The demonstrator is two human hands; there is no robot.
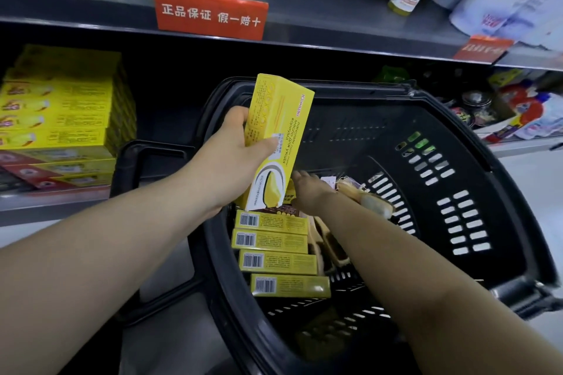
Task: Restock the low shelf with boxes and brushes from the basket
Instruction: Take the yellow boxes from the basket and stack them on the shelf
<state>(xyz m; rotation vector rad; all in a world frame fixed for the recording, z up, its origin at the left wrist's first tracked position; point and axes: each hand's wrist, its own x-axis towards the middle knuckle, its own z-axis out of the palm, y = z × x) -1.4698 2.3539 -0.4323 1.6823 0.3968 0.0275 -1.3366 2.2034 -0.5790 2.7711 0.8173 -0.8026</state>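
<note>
A person's left hand (234, 158) grips a yellow box (275, 137) above a black basket (457, 143), while the right hand (307, 192) reaches down among more boxes (274, 240) and brushes (365, 198), its grip impossible to tell. Stacked boxes (61, 106) fill the low shelf (45, 201).

Yellow box (275, 143), black basket (475, 161)

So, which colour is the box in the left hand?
Yellow, with red and dark print; the box shows clearly in the head view, held by the left hand.

Yellow boxes (61, 113) stacked on low shelf (45, 201).
</note>
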